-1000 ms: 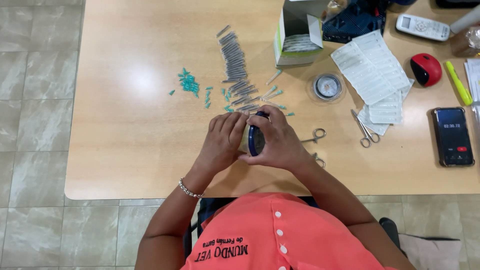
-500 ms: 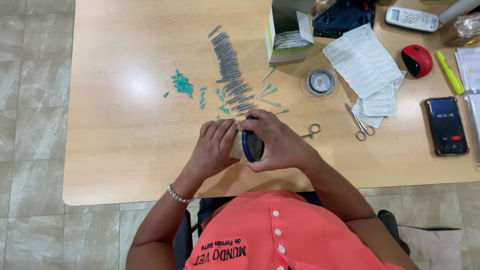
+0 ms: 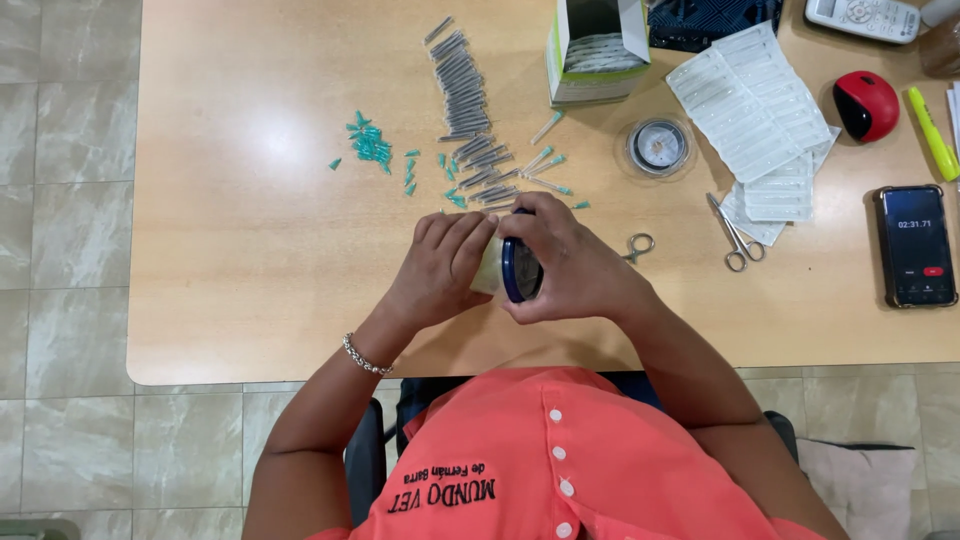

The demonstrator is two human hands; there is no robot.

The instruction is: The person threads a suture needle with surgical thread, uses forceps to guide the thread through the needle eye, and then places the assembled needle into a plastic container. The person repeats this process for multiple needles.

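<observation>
Both hands meet over the near middle of a light wooden table [image 3: 250,250]. My left hand [image 3: 440,270] wraps the pale clear body of a small jar [image 3: 488,272] lying on its side. My right hand [image 3: 565,265] grips the jar's dark blue round lid [image 3: 518,270] at its end. Just beyond the hands lie several grey capped needles [image 3: 465,100] in a long row and a scatter of small teal caps [image 3: 372,143].
An open white and green box [image 3: 595,45] stands at the back. To the right lie a round clear container [image 3: 658,146], blister strips [image 3: 755,110], scissors [image 3: 735,235], smaller scissors [image 3: 637,246], a red round object [image 3: 866,105], a yellow marker [image 3: 932,132] and a phone [image 3: 915,245].
The view has shifted slightly. My hands stay together on the jar, with the right hand turned a little around the blue lid.
</observation>
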